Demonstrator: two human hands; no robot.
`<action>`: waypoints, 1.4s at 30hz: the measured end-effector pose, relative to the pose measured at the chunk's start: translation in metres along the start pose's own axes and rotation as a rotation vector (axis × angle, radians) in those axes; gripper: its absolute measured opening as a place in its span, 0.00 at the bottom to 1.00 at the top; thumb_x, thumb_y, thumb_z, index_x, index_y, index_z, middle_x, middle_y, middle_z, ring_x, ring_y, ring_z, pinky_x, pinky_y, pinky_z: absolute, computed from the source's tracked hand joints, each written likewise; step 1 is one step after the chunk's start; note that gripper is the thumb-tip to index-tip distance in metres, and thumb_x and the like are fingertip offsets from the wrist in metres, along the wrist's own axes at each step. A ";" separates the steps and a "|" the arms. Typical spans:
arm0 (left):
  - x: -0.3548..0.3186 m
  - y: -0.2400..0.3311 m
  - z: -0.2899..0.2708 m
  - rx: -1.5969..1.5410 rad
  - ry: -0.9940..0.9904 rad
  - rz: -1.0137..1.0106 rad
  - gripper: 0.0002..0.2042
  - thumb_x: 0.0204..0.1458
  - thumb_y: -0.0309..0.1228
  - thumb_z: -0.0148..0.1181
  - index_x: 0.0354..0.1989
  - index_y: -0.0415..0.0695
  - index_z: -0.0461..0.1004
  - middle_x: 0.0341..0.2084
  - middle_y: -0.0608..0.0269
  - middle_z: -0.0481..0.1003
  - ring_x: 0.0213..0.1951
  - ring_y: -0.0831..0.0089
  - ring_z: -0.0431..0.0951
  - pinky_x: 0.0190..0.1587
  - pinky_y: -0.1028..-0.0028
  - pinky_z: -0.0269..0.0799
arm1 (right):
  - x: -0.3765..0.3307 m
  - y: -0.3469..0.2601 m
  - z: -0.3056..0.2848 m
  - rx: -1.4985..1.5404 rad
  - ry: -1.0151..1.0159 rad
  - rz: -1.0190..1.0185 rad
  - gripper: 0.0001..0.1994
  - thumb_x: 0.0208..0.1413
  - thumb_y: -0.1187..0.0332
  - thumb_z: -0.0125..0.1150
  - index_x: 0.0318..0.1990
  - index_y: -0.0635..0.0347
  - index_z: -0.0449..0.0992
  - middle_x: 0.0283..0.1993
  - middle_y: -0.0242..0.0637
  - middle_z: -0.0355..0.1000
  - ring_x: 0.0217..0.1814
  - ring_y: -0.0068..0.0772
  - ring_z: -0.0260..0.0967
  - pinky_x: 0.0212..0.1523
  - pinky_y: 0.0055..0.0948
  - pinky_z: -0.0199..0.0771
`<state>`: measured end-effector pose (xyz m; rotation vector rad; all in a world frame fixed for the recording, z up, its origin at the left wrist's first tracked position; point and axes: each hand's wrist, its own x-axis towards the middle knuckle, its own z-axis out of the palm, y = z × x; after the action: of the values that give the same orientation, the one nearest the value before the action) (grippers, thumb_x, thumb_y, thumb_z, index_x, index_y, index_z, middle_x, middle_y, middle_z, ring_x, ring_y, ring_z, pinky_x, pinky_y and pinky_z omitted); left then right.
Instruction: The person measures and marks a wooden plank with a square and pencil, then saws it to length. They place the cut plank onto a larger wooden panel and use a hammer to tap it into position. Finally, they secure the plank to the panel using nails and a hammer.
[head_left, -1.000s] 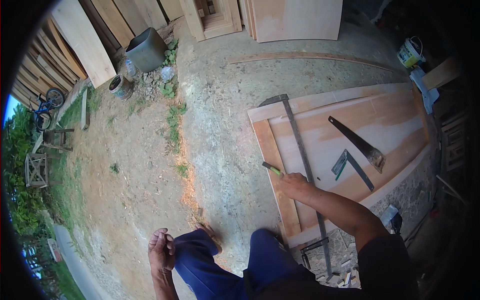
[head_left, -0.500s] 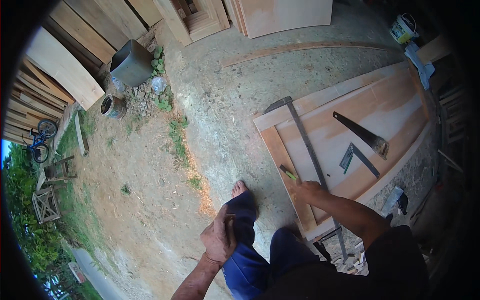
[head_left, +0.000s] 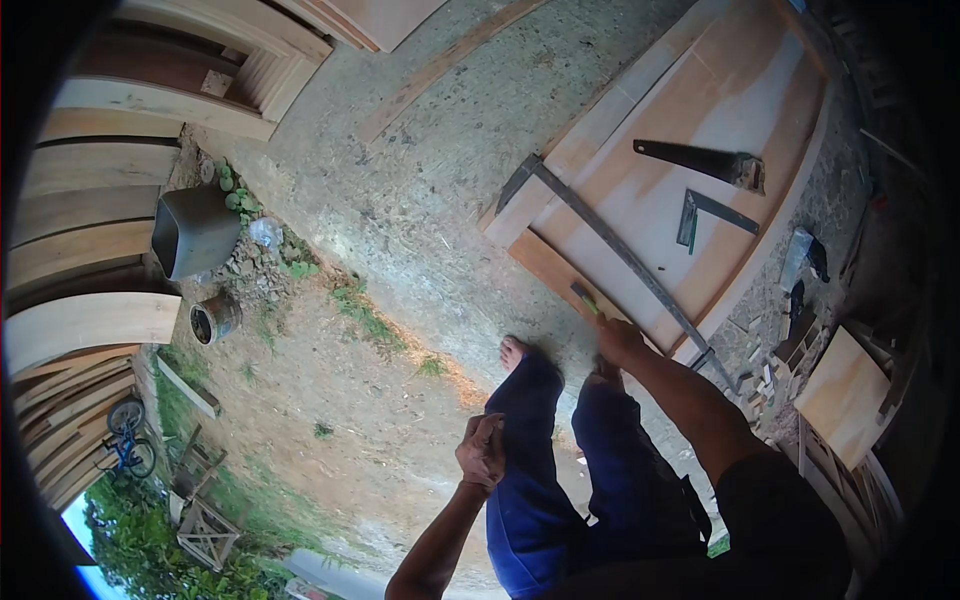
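Observation:
My right hand (head_left: 620,342) is closed round a slim tool with a dark end and a green section (head_left: 588,300); its exact kind is unclear. That tool lies over the near end rail of a wooden door panel (head_left: 720,95). A long metal bar clamp (head_left: 610,238) spans the panel near this end. On the panel rest a handsaw (head_left: 695,160) and a try square (head_left: 690,220). My left hand (head_left: 482,452) is held by my left thigh with its fingers curled in. Whatever they hold, if anything, is hidden.
A wood strip (head_left: 450,65) lies on the concrete. Boards (head_left: 90,210), a grey bin (head_left: 205,232) and a round bucket (head_left: 215,320) stand at the left. Wood offcuts (head_left: 775,380) and a board (head_left: 845,395) are at the right. My bare foot (head_left: 512,352) is near the panel.
My view has turned, so the panel's near end appears more slanted and more offcuts show at the right. My left hand's fingers have curled in more. My right hand still grips the tool.

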<state>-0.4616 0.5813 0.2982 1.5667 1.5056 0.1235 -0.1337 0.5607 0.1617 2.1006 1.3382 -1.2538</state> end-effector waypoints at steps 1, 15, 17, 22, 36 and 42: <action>0.006 0.000 -0.005 0.019 -0.030 -0.024 0.06 0.62 0.30 0.57 0.44 0.50 0.79 0.37 0.55 0.80 0.39 0.57 0.83 0.39 0.63 0.78 | -0.004 -0.003 -0.007 0.031 -0.020 0.024 0.16 0.68 0.67 0.37 0.52 0.66 0.70 0.43 0.61 0.78 0.47 0.61 0.79 0.45 0.55 0.79; 0.284 0.060 -0.043 0.161 -0.399 -0.096 0.11 0.62 0.26 0.54 0.48 0.33 0.76 0.37 0.55 0.84 0.37 0.79 0.79 0.43 0.78 0.72 | 0.005 -0.023 -0.016 0.449 -0.123 0.413 0.24 0.61 0.72 0.49 0.65 0.70 0.63 0.41 0.54 0.79 0.43 0.52 0.81 0.43 0.49 0.82; 0.326 0.066 -0.040 0.030 -0.533 -0.052 0.12 0.63 0.28 0.55 0.49 0.33 0.76 0.37 0.56 0.84 0.39 0.78 0.80 0.45 0.78 0.71 | 0.008 -0.024 -0.017 0.518 -0.116 0.483 0.22 0.61 0.72 0.49 0.63 0.69 0.64 0.40 0.54 0.79 0.43 0.51 0.81 0.44 0.49 0.82; 0.400 0.103 -0.006 -0.009 -0.629 -0.074 0.10 0.63 0.31 0.55 0.44 0.35 0.74 0.37 0.53 0.84 0.31 0.83 0.74 0.38 0.79 0.68 | 0.009 -0.039 -0.014 0.658 -0.030 0.648 0.22 0.59 0.73 0.49 0.62 0.66 0.64 0.39 0.56 0.79 0.44 0.57 0.80 0.45 0.51 0.82; 0.500 0.140 0.069 0.160 -1.226 -0.272 0.08 0.61 0.34 0.61 0.39 0.43 0.79 0.26 0.72 0.76 0.16 0.89 0.63 0.16 0.81 0.58 | 0.030 -0.091 0.002 0.889 0.081 0.935 0.30 0.58 0.75 0.49 0.71 0.65 0.56 0.41 0.57 0.79 0.47 0.57 0.79 0.49 0.52 0.79; 0.528 0.128 0.134 0.539 -1.329 0.251 0.09 0.60 0.32 0.59 0.37 0.39 0.79 0.24 0.68 0.77 0.26 0.83 0.71 0.28 0.78 0.65 | 0.026 -0.110 0.010 0.871 0.224 0.963 0.31 0.56 0.77 0.49 0.70 0.68 0.57 0.37 0.57 0.79 0.42 0.60 0.79 0.46 0.52 0.80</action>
<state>-0.1544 0.9710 0.0400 1.6316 0.2711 -1.0568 -0.2289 0.6221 0.1526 2.8971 -0.3778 -1.2205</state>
